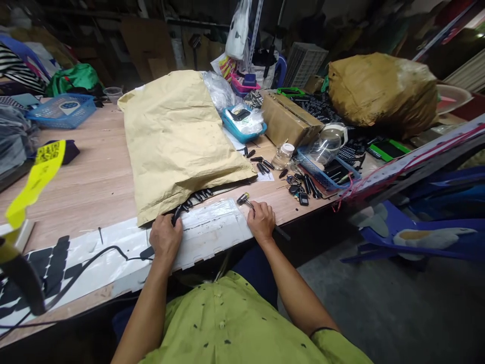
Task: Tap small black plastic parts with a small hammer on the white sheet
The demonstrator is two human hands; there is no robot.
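My right hand (261,221) is closed round a small hammer (243,198). Its head, with a yellowish face, points away to the left, and the dark handle end sticks out behind my hand. Thumb and fingers of my left hand (165,236) pinch a small black elongated piece (176,215) at the front edge of a large cream sack (178,136). Several similar black pieces (197,196) poke out from beneath the sack's edge. Between my hands lies a white board (212,230) covered in clear tape, along the table's front edge.
Loose black pieces (261,164), a capped jar (283,155) and a blue basket (344,179) of tools sit to the right. A keyring (297,189) lies nearby. Behind stands a cardboard box (290,119). A black cable (87,263) and yellow tag (36,182) are at left.
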